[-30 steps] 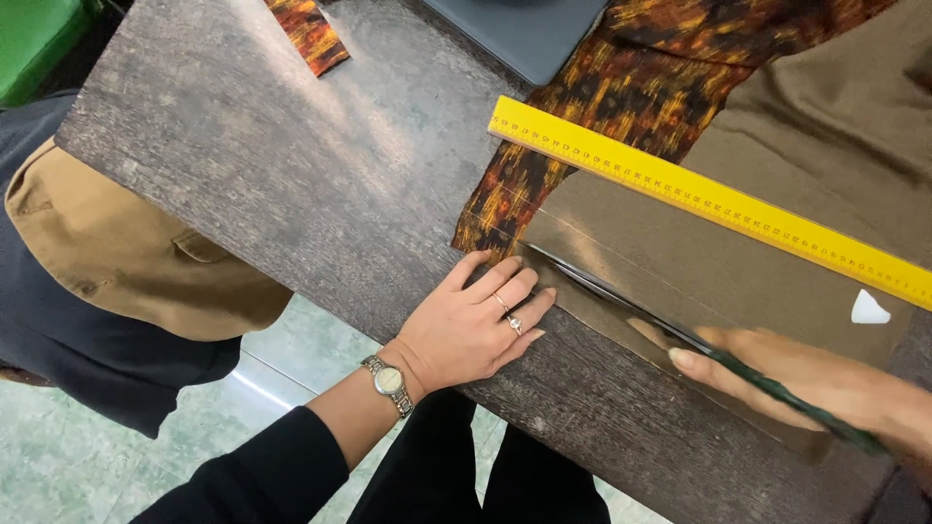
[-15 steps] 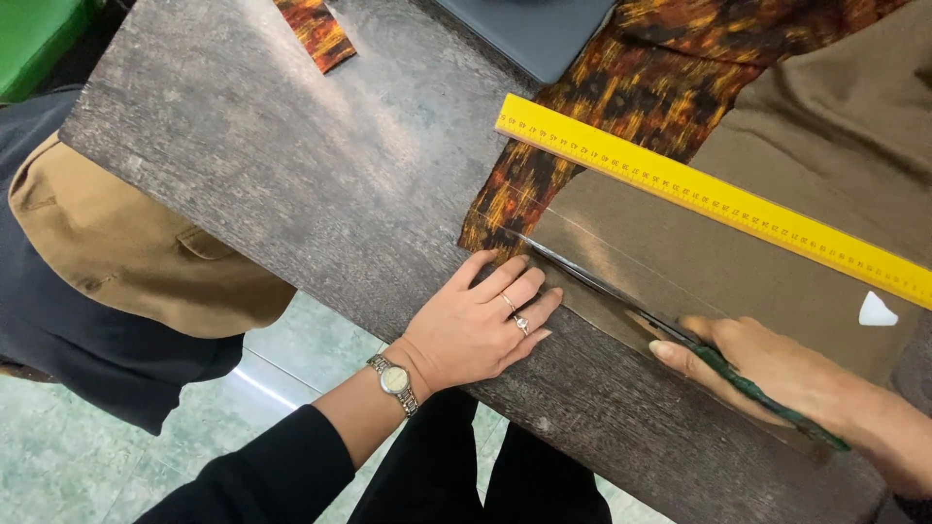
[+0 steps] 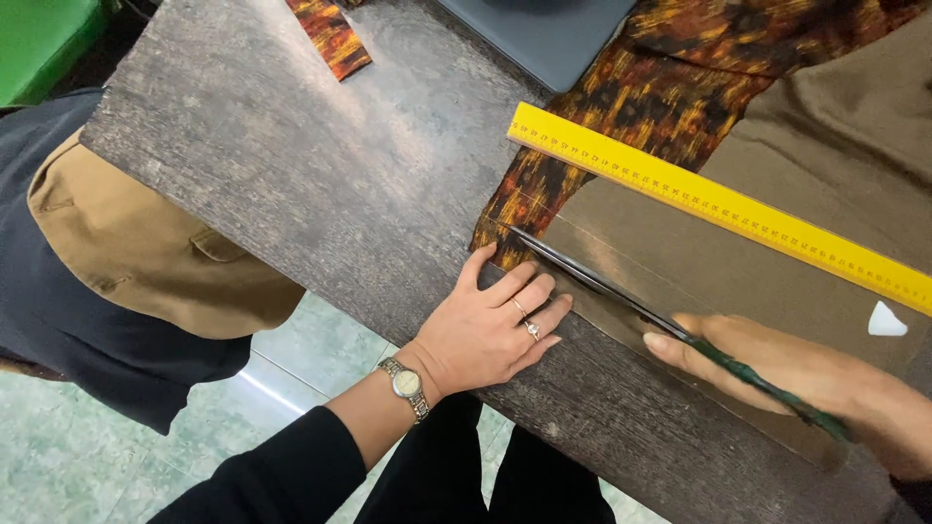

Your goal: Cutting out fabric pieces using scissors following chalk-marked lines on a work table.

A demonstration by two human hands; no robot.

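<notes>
My left hand [image 3: 485, 330] lies flat on the dark wooden table [image 3: 320, 184], fingers apart, pressing the near edge of the olive-brown fabric [image 3: 738, 262]. It wears two rings and a wristwatch. My right hand [image 3: 796, 374] grips long scissors [image 3: 602, 283] with green handles. Their blades lie along the fabric's edge, tips near the orange-and-black patterned cloth [image 3: 660, 107]. A yellow ruler [image 3: 718, 206] lies diagonally across the brown fabric above the scissors.
A white piece of tailor's chalk [image 3: 885, 320] sits on the fabric at right. A strip of patterned cloth [image 3: 328, 37] lies at the table's far side, beside a grey flat object [image 3: 539, 34]. Tan and dark garments [image 3: 136, 262] hang left of the table.
The scissor blades have closed and advanced along the fabric edge toward the patterned cloth. My left hand stays pressed in place.
</notes>
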